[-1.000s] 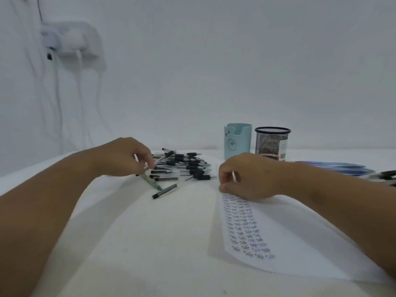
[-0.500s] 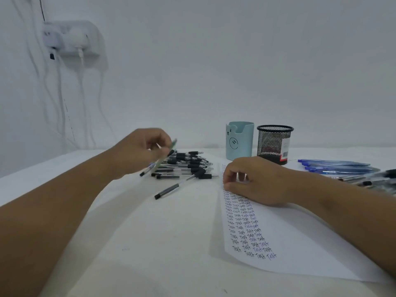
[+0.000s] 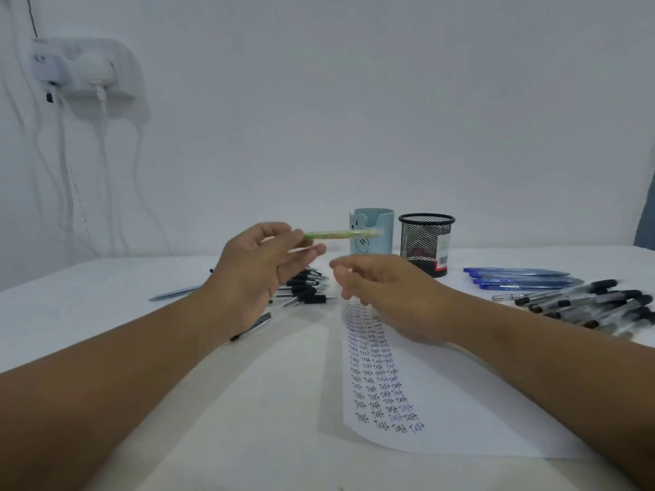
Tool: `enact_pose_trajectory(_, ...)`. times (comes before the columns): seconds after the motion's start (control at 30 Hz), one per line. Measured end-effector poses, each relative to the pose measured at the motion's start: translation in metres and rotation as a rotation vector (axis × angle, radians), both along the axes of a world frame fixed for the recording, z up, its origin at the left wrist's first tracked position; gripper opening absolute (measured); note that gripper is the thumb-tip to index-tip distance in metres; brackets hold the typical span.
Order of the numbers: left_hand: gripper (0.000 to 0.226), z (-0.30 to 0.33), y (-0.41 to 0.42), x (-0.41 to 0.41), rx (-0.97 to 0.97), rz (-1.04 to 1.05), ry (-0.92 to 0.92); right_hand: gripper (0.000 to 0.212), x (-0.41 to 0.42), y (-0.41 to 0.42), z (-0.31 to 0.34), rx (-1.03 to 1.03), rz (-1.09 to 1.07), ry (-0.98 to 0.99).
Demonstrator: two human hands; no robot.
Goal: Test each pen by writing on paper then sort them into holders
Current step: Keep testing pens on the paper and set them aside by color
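My left hand (image 3: 258, 274) is raised above the table and pinches a green pen (image 3: 336, 234), which lies level and points right toward the holders. My right hand (image 3: 386, 295) hovers low over the top of the paper (image 3: 443, 402), fingers loosely spread, holding nothing. The paper carries several rows of the written word "Test". A pale blue holder (image 3: 372, 230) and a black mesh holder (image 3: 426, 242) stand side by side at the back. A heap of black-capped pens (image 3: 306, 288) lies behind my left hand, partly hidden by it.
Blue pens (image 3: 517, 278) lie in a row right of the mesh holder, with black pens (image 3: 584, 306) nearer the right edge. One black pen (image 3: 251, 326) lies alone under my left wrist. A light blue pen (image 3: 173, 294) lies further left. A wall socket with hanging cables (image 3: 85, 76) is upper left.
My left hand lifted the green pen from the heap and swung it up and right to level. My right hand rose off the paper and its fingers uncurled.
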State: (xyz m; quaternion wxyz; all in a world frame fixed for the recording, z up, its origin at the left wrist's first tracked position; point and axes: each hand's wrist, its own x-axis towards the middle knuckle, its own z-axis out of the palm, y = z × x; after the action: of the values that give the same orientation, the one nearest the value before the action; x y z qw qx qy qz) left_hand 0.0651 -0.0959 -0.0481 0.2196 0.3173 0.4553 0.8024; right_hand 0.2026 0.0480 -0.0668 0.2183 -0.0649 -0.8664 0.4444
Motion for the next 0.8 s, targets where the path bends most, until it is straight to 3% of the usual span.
enact_pose_trajectory(0.1, 0.021, -0.012, 0.002, 0.009, -0.205, 0.007, 0.291, 0.058, -0.004, -0.001, 0.006, -0.275, -0.031, 0.125)
enact_pose_trajectory(0.23, 0.029, -0.018, 0.004, 0.014, -0.325, -0.021, 0.569, 0.033, -0.006, 0.006, 0.011, -0.478, -0.107, 0.239)
enact_pose_trajectory(0.33, 0.033, -0.023, 0.005, 0.006, -0.508, 0.085, 0.896, 0.024, -0.002, 0.019, 0.015, -0.457, -0.235, 0.321)
enact_pose_trajectory(0.47, 0.026, -0.026, 0.004, -0.003, -0.675, 0.086, 1.302, 0.038, 0.001, 0.038, 0.007, -0.405, -0.342, 0.220)
enact_pose_trajectory(0.6, 0.037, -0.023, 0.004, -0.002, -0.740, 0.053, 1.371, 0.023, -0.002, 0.040, 0.003, -0.433, -0.214, 0.016)
enact_pose_trajectory(0.8, 0.054, -0.025, 0.005, -0.006, -0.776, 0.056, 1.378, 0.036, -0.002, 0.033, 0.001, -0.203, -0.174, -0.014)
